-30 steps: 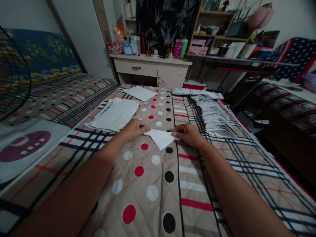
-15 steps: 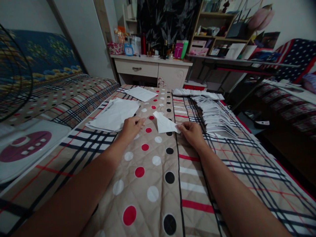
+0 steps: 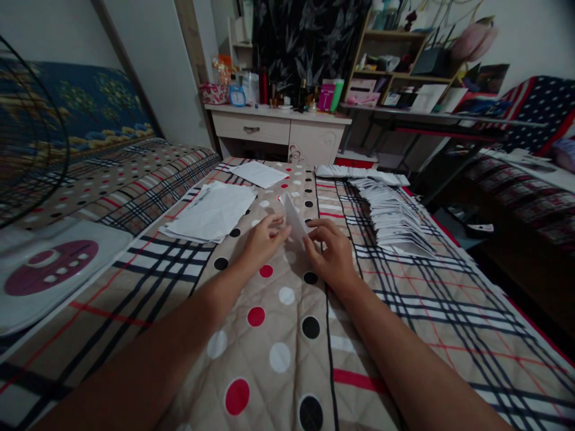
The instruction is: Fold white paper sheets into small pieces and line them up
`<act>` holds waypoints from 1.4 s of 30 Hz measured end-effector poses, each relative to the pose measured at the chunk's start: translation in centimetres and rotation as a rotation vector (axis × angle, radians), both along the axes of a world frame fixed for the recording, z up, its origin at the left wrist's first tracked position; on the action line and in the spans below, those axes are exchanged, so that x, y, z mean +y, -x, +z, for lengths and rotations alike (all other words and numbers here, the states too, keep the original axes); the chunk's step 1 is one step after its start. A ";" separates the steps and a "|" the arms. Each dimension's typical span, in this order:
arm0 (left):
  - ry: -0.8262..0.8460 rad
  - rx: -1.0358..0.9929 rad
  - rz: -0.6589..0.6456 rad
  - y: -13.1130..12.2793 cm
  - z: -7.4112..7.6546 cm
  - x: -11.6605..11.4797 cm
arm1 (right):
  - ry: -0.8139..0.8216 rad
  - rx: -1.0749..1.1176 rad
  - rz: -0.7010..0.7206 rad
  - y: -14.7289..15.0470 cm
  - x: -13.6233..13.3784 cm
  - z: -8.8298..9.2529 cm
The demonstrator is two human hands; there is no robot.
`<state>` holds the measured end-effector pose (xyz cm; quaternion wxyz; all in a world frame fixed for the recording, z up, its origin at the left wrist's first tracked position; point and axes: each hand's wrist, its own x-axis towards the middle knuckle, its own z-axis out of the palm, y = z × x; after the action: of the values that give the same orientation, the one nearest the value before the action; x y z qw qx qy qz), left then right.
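A folded piece of white paper (image 3: 295, 220) stands tilted on edge over the dotted strip of the bedspread, between my two hands. My right hand (image 3: 331, 251) pinches its right side between thumb and curled fingers. At its left side is my left hand (image 3: 268, 239), fingers bent and thumb tip against the paper. To the left lies a stack of flat white sheets (image 3: 211, 209), with another white sheet (image 3: 259, 173) beyond it. On the right, a long row of folded white papers (image 3: 390, 215) overlaps in a fan.
A quilted bedspread (image 3: 251, 365) with dots and plaid bands covers the surface. Another bundle of white papers (image 3: 359, 173) lies at its far edge. A white bag with a purple print (image 3: 54, 269) is at left, near a fan (image 3: 31, 137). A white dresser (image 3: 269, 129) stands beyond.
The paper has turned from lying nearly flat to standing on edge. My left hand has moved right to meet it, and my right hand has shifted slightly left and nearer.
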<state>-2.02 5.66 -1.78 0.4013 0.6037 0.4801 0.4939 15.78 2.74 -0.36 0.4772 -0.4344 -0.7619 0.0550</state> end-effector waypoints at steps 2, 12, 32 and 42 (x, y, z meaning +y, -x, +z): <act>0.046 -0.086 -0.047 -0.4 0.1 -0.2 | -0.048 -0.026 0.031 0.2 -0.2 0.0; 0.209 -0.231 -0.162 -1.6 1.2 -1.7 | 0.159 0.185 0.153 0.9 -0.7 0.2; -0.022 0.048 -0.015 -1.9 0.9 -2.0 | 0.327 0.189 -0.037 1.7 -1.1 0.1; -0.346 0.586 0.231 -2.1 1.8 -3.4 | 0.241 0.123 -0.181 1.5 -0.6 -0.4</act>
<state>0.11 2.29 -0.01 0.0800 0.7205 0.5490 0.4162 14.30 2.10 -0.72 0.4703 -0.5514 -0.6768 0.1294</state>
